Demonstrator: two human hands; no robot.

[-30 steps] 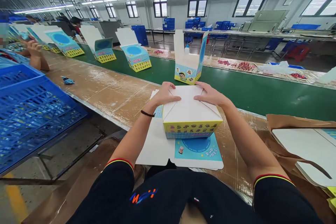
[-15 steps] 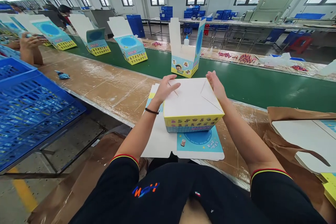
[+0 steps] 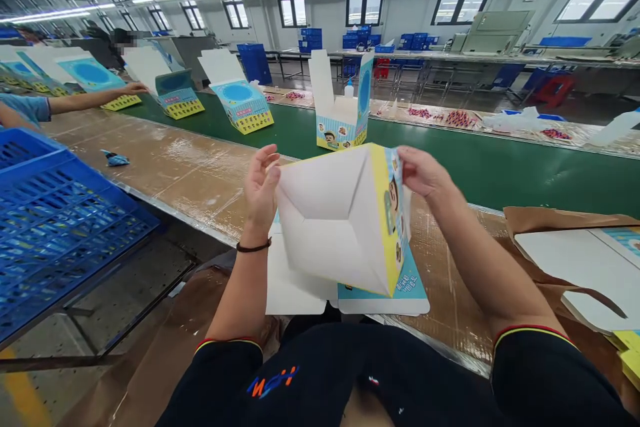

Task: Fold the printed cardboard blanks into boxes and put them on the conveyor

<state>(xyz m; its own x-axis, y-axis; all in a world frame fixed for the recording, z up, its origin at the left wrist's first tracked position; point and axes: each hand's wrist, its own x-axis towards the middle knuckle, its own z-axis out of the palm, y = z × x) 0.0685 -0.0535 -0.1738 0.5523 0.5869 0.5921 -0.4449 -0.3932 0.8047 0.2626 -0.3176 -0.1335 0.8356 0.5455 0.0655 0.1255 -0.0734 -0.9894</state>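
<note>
I hold a folded white-and-yellow cardboard box [image 3: 335,220] up off the bench, tilted so its white underside with folded-in flaps faces me. My left hand [image 3: 261,187] presses its palm against the box's left edge, fingers spread upward. My right hand [image 3: 423,172] grips the right side, where a printed cartoon face shows. Beneath the box lies a flat white and turquoise carton blank [image 3: 385,297], partly hidden by the box. A black wristband [image 3: 253,247] circles my left wrist.
Several finished boxes [image 3: 343,110] stand on a green conveyor belt [image 3: 450,170] beyond the brown-covered bench [image 3: 165,180]. A blue plastic crate [image 3: 60,227] sits at left. A co-worker's arm [image 3: 95,99] reaches over the belt. Stacked white cardboard sheets [image 3: 575,260] lie on brown paper at right.
The box has been lifted off the blank and turned, its white underside now facing me instead of lying flat on top. The co-worker's arm now stretches along the belt.
</note>
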